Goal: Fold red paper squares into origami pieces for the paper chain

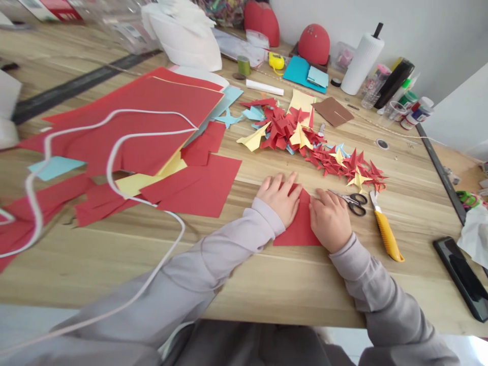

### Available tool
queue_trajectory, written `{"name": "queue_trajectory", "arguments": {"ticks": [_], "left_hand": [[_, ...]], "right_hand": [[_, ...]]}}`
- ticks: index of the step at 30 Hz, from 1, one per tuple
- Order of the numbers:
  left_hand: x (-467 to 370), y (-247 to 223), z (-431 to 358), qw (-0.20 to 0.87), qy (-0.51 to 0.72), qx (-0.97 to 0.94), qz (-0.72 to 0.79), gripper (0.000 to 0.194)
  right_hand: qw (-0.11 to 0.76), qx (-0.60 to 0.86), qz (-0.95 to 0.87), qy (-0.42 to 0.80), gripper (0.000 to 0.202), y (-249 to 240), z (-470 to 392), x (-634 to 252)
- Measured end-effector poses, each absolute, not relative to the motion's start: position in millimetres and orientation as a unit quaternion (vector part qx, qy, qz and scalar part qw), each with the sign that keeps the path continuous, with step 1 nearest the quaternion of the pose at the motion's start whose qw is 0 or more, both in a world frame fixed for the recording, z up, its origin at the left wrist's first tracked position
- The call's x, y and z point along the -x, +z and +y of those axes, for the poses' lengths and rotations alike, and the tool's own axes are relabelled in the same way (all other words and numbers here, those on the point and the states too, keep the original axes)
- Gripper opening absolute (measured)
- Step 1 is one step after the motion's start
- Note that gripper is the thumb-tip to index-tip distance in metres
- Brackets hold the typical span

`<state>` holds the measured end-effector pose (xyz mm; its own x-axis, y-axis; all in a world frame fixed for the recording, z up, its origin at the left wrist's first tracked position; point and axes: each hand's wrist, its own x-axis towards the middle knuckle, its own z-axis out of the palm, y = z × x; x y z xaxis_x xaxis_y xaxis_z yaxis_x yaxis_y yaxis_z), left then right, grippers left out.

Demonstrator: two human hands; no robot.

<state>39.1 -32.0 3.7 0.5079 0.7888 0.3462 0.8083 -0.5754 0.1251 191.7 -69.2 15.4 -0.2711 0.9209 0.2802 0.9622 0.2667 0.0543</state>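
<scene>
A red sheet of paper [297, 231] lies on the wooden table in front of me. Across its upper left part my left hand [279, 198] rests flat, fingers spread. At the sheet's right edge is my right hand [331, 219], its fingers curled and pressed together on the paper; the thumb side hides part of that edge. Just right of this hand lie black-handled scissors [357, 203] and a yellow-handled utility knife [388, 236]. Beyond both hands spreads a pile of folded red, yellow and blue paper shapes [284, 127].
Large red sheets [152, 117] and smaller scraps cover the left side, with a white cable [114, 152] running over them. A black phone [463, 279] lies at the right edge. Paint bottles [417, 114], a white bottle [362, 63] and a yellow tape measure [276, 61] stand at the back.
</scene>
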Motion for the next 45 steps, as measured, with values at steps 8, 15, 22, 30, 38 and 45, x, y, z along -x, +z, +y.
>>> {"name": "queue_trajectory", "arguments": {"ticks": [8,15,22,30,38,45], "left_hand": [[-40.5,3.8,-30.3,0.032,-0.175,0.875,-0.45,0.041],[-38.9,2.4,-27.9,0.031,-0.175,0.875,-0.45,0.037],[-33.9,5.5,-25.1,0.022,-0.198,0.825,-0.528,0.04],[-27.4,2.3,-20.7,-0.026,-0.224,0.788,-0.573,0.035],[-25.8,-7.7,-16.3,-0.037,-0.336,0.827,-0.449,0.026],[-25.0,-11.5,-14.8,0.011,-0.364,0.879,-0.309,0.027]], "right_hand": [[0.082,0.593,-0.792,-0.119,0.022,24.3,-77.4,-193.9],[0.176,0.614,-0.754,-0.151,0.027,20.5,-67.5,-197.8],[0.177,0.486,-0.852,-0.087,0.023,9.7,-57.4,-196.6],[0.171,0.484,-0.854,-0.084,0.027,5.5,-59.7,-197.1],[0.14,0.496,-0.855,-0.063,0.032,6.4,-59.3,-195.8],[0.137,0.509,-0.849,-0.045,0.032,7.9,-59.0,-195.1]]}}
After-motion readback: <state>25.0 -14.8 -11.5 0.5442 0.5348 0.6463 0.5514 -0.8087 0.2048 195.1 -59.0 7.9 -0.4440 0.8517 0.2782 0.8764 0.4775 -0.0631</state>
